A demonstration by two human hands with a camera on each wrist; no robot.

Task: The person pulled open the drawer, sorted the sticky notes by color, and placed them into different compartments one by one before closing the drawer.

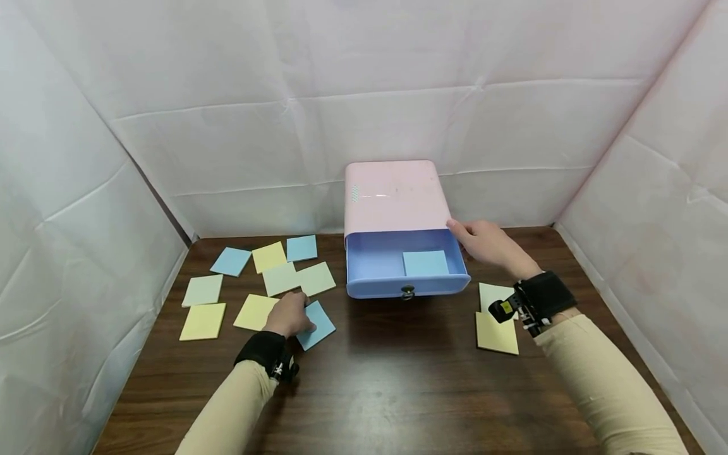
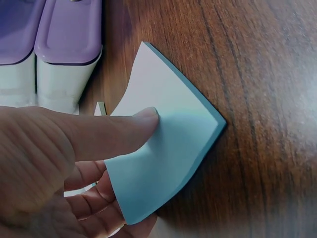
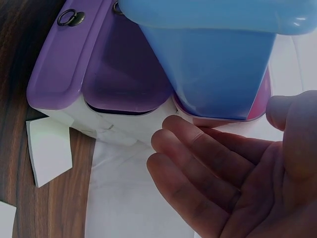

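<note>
On the dark wooden table (image 1: 398, 379), a blue sticky-note pad (image 2: 168, 153) is pinched between thumb and curled fingers of the left hand (image 1: 290, 314), its edge lifted, while the pink drawer box (image 1: 395, 196) is steadied by the straight-fingered right hand (image 1: 489, 243), its blue drawer (image 1: 375, 278) pulled out.

no readable text, labels or numbers anywhere

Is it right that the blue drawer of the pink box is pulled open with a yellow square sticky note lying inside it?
Not quite. The head view shows the blue drawer of the pink box pulled open, but the square sticky note lying inside it is blue, not yellow. The rest of your statement holds.
</note>
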